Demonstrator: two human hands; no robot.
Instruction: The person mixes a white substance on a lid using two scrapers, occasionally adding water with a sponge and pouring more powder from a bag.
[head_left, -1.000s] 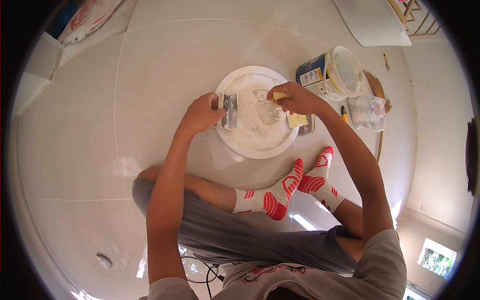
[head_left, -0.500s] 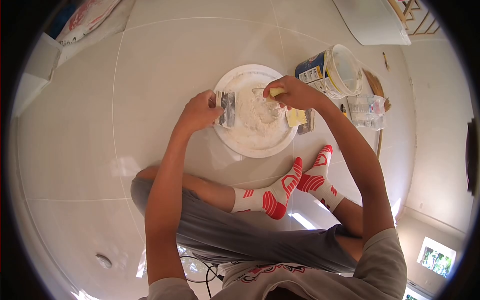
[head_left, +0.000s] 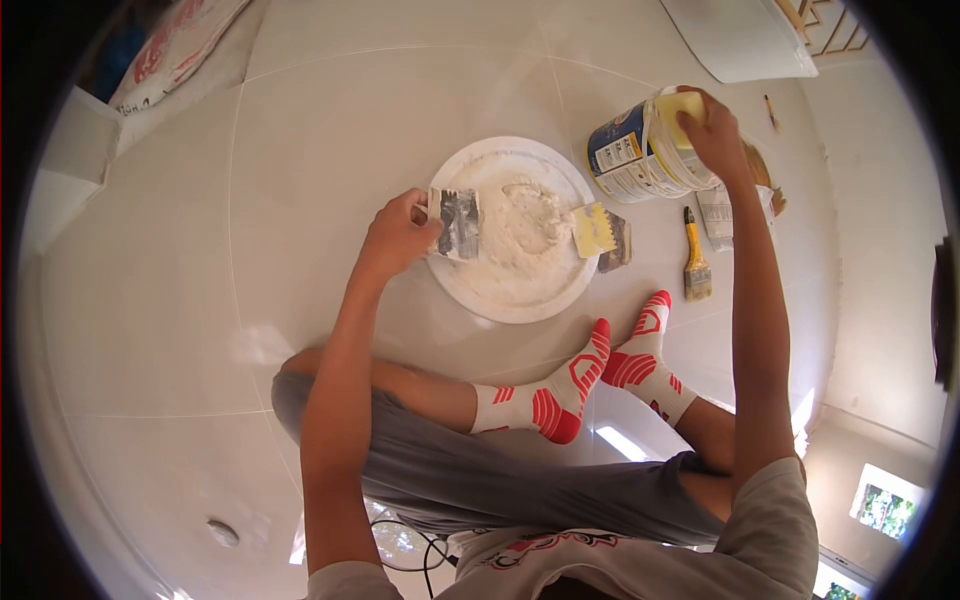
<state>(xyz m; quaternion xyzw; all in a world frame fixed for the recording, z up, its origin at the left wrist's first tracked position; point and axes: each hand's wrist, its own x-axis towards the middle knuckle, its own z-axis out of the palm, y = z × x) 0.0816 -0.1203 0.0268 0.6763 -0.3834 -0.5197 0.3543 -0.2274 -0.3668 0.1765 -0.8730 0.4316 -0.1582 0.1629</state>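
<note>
A round white tray [head_left: 462, 285] holds pale powder [head_left: 525, 215] with a hollow in its middle. At the tray's left edge, my left hand [head_left: 400, 232] grips a flat scraper [head_left: 459, 225] smeared with white. My right hand [head_left: 715, 138] is at the mouth of a blue and white bucket [head_left: 625, 155], its fingers closed on a pale yellow piece [head_left: 680, 112]. A yellow notched spreader [head_left: 594, 231] and a darker blade [head_left: 617, 245] rest on the tray's right edge.
Right of the tray lies a brush with a yellow handle [head_left: 692, 240]. Beyond it are a clear plastic package [head_left: 717, 218] and a thin brush [head_left: 771, 112]. Two feet in red and white socks [head_left: 575, 385] are below the tray. A printed sack [head_left: 175, 55] lies at upper left.
My right hand has moved from above the powder to the bucket with the yellow piece, uncovering the hollow and the yellow-handled brush. My left hand still holds the scraper at the tray's edge.
</note>
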